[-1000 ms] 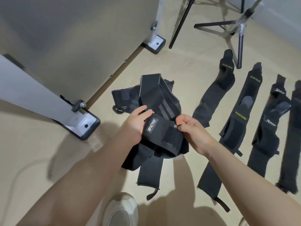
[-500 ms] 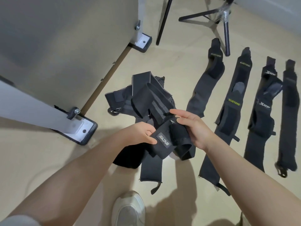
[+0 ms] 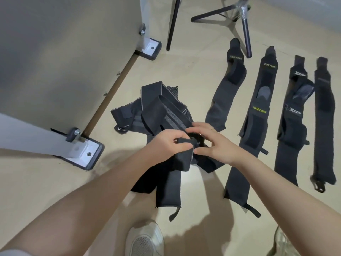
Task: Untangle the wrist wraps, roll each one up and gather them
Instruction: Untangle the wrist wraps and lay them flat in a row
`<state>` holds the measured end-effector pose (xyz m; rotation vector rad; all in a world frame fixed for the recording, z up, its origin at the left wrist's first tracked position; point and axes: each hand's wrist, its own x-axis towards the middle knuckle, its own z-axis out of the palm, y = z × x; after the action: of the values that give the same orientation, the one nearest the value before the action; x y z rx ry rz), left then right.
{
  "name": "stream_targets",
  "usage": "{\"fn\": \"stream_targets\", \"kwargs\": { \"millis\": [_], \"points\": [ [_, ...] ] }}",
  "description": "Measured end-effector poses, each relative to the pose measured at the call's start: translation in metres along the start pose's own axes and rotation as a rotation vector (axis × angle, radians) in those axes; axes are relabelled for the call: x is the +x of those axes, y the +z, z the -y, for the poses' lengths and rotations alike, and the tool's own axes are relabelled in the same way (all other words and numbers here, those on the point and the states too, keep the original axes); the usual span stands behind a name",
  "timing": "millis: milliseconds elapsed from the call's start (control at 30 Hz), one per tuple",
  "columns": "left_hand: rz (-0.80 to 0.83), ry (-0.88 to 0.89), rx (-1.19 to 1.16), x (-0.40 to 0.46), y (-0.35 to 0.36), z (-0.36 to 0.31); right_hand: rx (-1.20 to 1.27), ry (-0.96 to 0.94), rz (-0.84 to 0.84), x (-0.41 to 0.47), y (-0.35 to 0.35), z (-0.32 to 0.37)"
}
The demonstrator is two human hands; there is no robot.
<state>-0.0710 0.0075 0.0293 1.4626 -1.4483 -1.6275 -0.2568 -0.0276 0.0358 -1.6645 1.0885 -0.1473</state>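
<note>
Wrist wraps [image 3: 166, 115] beside tripod legs [image 3: 245, 32]

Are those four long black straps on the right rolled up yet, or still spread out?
Spread out. The four straps lie flat and full length on the floor, side by side; none is coiled.

A: We see a black wrist wrap pile [image 3: 158, 111], one wrap with grey stripes [image 3: 173, 118].
B: We log black laid-out wraps, yellow XUEYING lettering [image 3: 259, 109], white logo [image 3: 295, 110]. Beige floor [image 3: 193, 74], white shoe [image 3: 144, 239].
</note>
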Motion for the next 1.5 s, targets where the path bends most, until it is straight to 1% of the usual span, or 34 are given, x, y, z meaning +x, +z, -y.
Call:
{"fn": "stream_targets", "kwargs": {
  "millis": [67, 133, 167, 200, 267, 333, 367, 400, 433, 467, 500, 533, 600, 667, 733, 800, 867, 933, 1000, 1033, 1100, 1133, 1167, 1200, 1233, 1267, 1300, 1333, 1367, 1400, 1433, 1467, 1500],
  "points": [
    [-0.010, -0.015, -0.018, 0.002, 0.006, 0.001, 0.061, -0.033, 0.023, -0.005, -0.001, -0.002],
    [-0.010, -0.058, 0.001, 0.005, 0.014, -0.002, 0.085, -0.008, -0.012, -0.009, 0.000, -0.012],
    [-0.010, -0.100, -0.034, 0.006, 0.017, -0.002, 0.080, 0.006, -0.034, -0.010, 0.001, -0.020],
    [-0.013, -0.162, -0.116, 0.007, 0.020, -0.004, 0.077, 0.013, -0.043, -0.011, 0.001, -0.028],
    [-0.060, -0.287, -0.341, 0.012, 0.024, -0.002, 0.159, 0.033, -0.038, -0.014, -0.001, -0.040],
    [-0.214, -0.405, -0.347, 0.019, 0.027, 0.012, 0.296, 0.070, -0.048, -0.018, -0.004, -0.047],
    [-0.306, -0.497, -0.355, 0.022, 0.030, 0.022, 0.356, 0.085, -0.053, -0.019, -0.006, -0.049],
    [-0.364, -0.624, -0.429, 0.024, 0.033, 0.030, 0.412, 0.096, -0.058, -0.020, -0.007, -0.052],
    [-0.367, -0.744, -0.571, 0.025, 0.036, 0.034, 0.470, 0.105, -0.063, -0.020, -0.007, -0.055],
    [-0.341, -0.825, -0.738, 0.026, 0.040, 0.037, 0.519, 0.111, -0.068, -0.020, -0.007, -0.056],
    [-0.320, -0.844, -0.865, 0.029, 0.043, 0.039, 0.554, 0.113, -0.071, -0.019, -0.007, -0.058],
    [-0.305, -0.830, -0.940, 0.033, 0.045, 0.041, 0.574, 0.111, -0.073, -0.018, -0.006, -0.059],
    [-0.309, -0.793, -0.982, 0.038, 0.048, 0.041, 0.586, 0.101, -0.074, -0.016, -0.006, -0.059],
    [-0.314, -0.747, -0.970, 0.041, 0.049, 0.035, 0.591, 0.092, -0.085, -0.015, -0.006, -0.061],
    [-0.364, -0.708, -0.908, 0.045, 0.047, 0.033, 0.610, 0.079, -0.091, -0.017, -0.007, -0.061],
    [-0.449, -0.691, -0.821, 0.049, 0.041, 0.033, 0.660, 0.073, -0.104, -0.019, -0.009, -0.061],
    [-0.544, -0.655, -0.810, 0.054, 0.027, 0.032, 0.822, 0.087, -0.149, -0.022, -0.011, -0.065],
    [-0.649, -0.565, -0.734, 0.058, 0.012, 0.037, 1.016, 0.084, -0.193, -0.024, -0.014, -0.071],
    [-0.709, -0.506, -0.521, 0.058, -0.003, 0.047, 1.101, 0.064, -0.195, -0.025, -0.018, -0.077],
    [-0.698, -0.523, -0.403, 0.057, -0.007, 0.053, 1.110, 0.066, -0.205, -0.024, -0.018, -0.078],
    [-0.633, -0.645, -0.126, 0.054, -0.010, 0.059, 1.095, 0.062, -0.209, -0.022, -0.018, -0.076],
    [-0.623, -0.666, -0.003, 0.051, -0.007, 0.057, 1.078, 0.056, -0.210, -0.020, -0.018, -0.072],
    [-0.678, -0.623, 0.099, 0.047, -0.002, 0.054, 1.057, 0.046, -0.218, -0.019, -0.018, -0.067],
    [-0.752, -0.498, 0.215, 0.045, 0.004, 0.050, 1.022, 0.032, -0.236, -0.017, -0.019, -0.063],
    [-0.811, -0.304, 0.266, 0.041, 0.007, 0.040, 0.974, 0.021, -0.265, -0.015, -0.020, -0.058],
    [-0.806, -0.134, 0.283, 0.041, 0.014, 0.037, 0.917, 0.010, -0.304, -0.012, -0.022, -0.052],
    [-0.689, -0.025, 0.207, 0.044, 0.024, 0.030, 0.862, 0.003, -0.342, -0.011, -0.024, -0.044],
    [-0.546, -0.027, 0.107, 0.046, 0.031, 0.019, 0.811, -0.001, -0.377, -0.008, -0.025, -0.036],
    [-0.408, -0.138, -0.117, 0.046, 0.036, 0.004, 0.775, -0.006, -0.402, -0.006, -0.027, -0.029],
    [-0.296, -0.145, -0.272, 0.041, 0.035, -0.004, 0.753, -0.012, -0.420, -0.004, -0.029, -0.024],
    [-0.233, -0.236, -0.503, 0.041, 0.037, -0.011, 0.742, -0.010, -0.434, -0.004, -0.032, -0.018],
    [-0.165, -0.297, -0.636, 0.043, 0.038, -0.016, 0.728, 0.003, -0.445, -0.004, -0.034, -0.014],
    [-0.122, -0.337, -0.684, 0.044, 0.038, -0.026, 0.723, 0.024, -0.454, -0.005, -0.036, -0.011]
  ]
}}
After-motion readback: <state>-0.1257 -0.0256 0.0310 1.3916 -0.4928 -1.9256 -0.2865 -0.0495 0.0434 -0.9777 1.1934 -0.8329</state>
